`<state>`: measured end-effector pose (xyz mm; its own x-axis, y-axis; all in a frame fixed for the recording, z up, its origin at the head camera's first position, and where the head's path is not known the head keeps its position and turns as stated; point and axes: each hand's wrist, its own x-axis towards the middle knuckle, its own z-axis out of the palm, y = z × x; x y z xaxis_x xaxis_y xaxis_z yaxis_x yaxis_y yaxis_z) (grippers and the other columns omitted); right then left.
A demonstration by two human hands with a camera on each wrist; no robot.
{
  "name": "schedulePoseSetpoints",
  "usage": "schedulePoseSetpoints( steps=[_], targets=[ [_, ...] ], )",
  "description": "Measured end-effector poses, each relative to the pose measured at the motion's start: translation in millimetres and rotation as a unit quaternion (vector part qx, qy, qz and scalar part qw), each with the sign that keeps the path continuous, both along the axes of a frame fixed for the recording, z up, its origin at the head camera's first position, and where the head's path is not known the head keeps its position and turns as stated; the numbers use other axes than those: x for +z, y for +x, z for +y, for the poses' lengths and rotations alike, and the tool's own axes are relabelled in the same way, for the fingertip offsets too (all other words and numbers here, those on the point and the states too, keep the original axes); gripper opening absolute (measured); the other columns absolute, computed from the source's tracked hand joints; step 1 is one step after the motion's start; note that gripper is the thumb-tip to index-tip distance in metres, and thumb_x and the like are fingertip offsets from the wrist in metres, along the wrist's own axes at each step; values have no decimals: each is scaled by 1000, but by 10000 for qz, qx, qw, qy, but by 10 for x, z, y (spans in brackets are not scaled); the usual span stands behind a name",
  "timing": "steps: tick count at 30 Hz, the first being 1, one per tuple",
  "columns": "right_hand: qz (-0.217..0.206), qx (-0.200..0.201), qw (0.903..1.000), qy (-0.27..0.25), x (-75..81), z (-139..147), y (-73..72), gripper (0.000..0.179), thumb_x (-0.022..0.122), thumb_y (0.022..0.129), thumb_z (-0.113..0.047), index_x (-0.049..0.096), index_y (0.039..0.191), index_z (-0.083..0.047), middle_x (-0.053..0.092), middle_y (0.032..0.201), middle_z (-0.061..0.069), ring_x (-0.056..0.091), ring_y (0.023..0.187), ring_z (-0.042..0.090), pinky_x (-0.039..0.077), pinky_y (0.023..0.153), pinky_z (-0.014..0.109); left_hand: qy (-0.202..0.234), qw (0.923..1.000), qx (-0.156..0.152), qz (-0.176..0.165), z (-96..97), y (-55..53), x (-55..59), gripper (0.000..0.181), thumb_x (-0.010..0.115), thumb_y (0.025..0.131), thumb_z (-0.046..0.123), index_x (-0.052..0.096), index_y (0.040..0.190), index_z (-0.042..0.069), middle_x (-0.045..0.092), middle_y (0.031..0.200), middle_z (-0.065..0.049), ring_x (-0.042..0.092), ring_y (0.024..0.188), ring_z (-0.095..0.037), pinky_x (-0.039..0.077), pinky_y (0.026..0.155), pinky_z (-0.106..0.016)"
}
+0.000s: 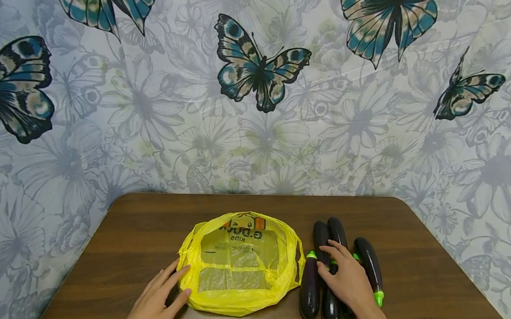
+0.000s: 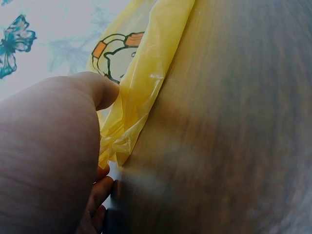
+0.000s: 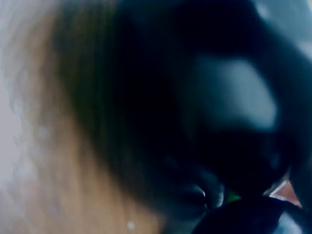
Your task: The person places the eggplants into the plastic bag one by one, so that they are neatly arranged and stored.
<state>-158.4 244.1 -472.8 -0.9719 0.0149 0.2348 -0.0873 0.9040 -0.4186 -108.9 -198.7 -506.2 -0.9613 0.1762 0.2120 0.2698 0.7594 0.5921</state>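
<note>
A yellow plastic bag (image 1: 240, 306) lies on the table with its mouth spread wide, facing me. Its wall carries a printed duck and lettering, seen through the opening. At the bag's left side, my left hand (image 1: 158, 297) touches the rim with thumb and fingertips apart; the left wrist view shows the thumb against the yellow plastic (image 2: 151, 83). Several dark, glossy eggplants with bright green caps lie right of the bag. My right hand (image 1: 348, 277) is over the middle ones, fingers spread, hiding parts of them. One eggplant (image 1: 309, 290) lies left of that hand, another (image 1: 369, 260) right of it.
The brown wooden table (image 1: 144, 228) has rounded far corners. Behind it hangs a pale floral cloth (image 1: 254, 144) with large blue and black butterflies. In the right wrist view, a dark eggplant (image 3: 234, 156) fills much of the blurred picture.
</note>
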Motion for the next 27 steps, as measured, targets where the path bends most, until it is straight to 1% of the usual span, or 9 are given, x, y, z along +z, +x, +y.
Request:
schedulePoseSetpoints(
  steps=[4, 6, 8, 11, 13, 15, 18, 23, 27],
  targets=[
    [-8, -25, 10000, 33, 2, -3, -1, 46, 78, 91, -31, 69, 132, -16, 59, 146, 14, 71, 108, 32, 60, 76, 47, -26, 10000, -7, 28, -4, 5, 8, 53, 63, 102, 45, 56, 149, 23, 42, 161, -17, 44, 139, -54, 39, 100, -79],
    [-65, -57, 9999, 51, 9, -2, -3, 50, 79, 90, -34, 67, 134, -14, 62, 142, 15, 70, 110, 34, 60, 83, 53, -38, 10000, -7, 33, -5, 8, 13, 52, 64, 102, 44, 56, 149, 23, 42, 161, -17, 44, 139, -55, 40, 99, -79],
    [-105, -114, 9998, 81, 17, 0, -6, 54, 79, 89, -37, 66, 135, -13, 67, 136, 16, 71, 106, 35, 59, 86, 55, -45, 10000, -10, 45, -5, 8, 19, 52, 64, 102, 43, 57, 149, 23, 42, 161, -17, 44, 139, -55, 40, 99, -78],
    [-187, -234, 9995, 86, 27, 2, -9, 56, 80, 88, -41, 66, 134, -13, 75, 117, 15, 74, 87, 28, 61, 77, 49, -38, 10000, -12, 59, -3, 3, 23, 51, 64, 102, 42, 57, 149, 22, 42, 161, -17, 44, 139, -54, 40, 100, -78],
    [-201, -270, 9994, 80, 31, 2, -8, 55, 80, 88, -41, 67, 133, -12, 77, 105, 13, 70, 74, 20, 60, 68, 45, -41, 10000, -14, 69, -2, -1, 24, 51, 64, 102, 43, 57, 148, 22, 42, 161, -17, 44, 139, -54, 40, 100, -78],
    [-211, -310, 9993, 78, 30, 1, -7, 53, 81, 88, -40, 68, 130, -11, 77, 98, 11, 64, 66, 14, 58, 63, 40, -27, 10000, 0, 32, -2, -2, 21, 52, 63, 102, 44, 57, 149, 22, 42, 161, -17, 44, 139, -54, 39, 101, -79],
    [-158, -317, 9994, 65, 32, -2, -1, 50, 80, 88, -38, 69, 128, -10, 77, 97, 11, 61, 64, 11, 56, 62, 39, -4, 10000, 17, -32, -2, 2, 12, 53, 62, 102, 46, 57, 149, 21, 41, 161, -16, 43, 140, -54, 39, 101, -79],
    [98, -384, 9992, 103, 28, -7, 14, 41, 79, 89, -32, 72, 123, -10, 78, 102, 13, 68, 70, 19, 57, 65, 44, 49, 10000, 13, -46, 0, 15, 1, 53, 62, 102, 47, 58, 148, 21, 42, 161, -16, 43, 140, -53, 38, 101, -79],
    [417, -450, 9981, 75, 24, 1, 38, 33, 80, 88, -25, 75, 117, -11, 78, 92, 10, 63, 64, 17, 53, 61, 42, 50, 10000, 9, -27, 3, 16, 8, 53, 62, 102, 47, 58, 148, 21, 42, 161, -16, 43, 140, -53, 39, 102, -78]
  ],
)
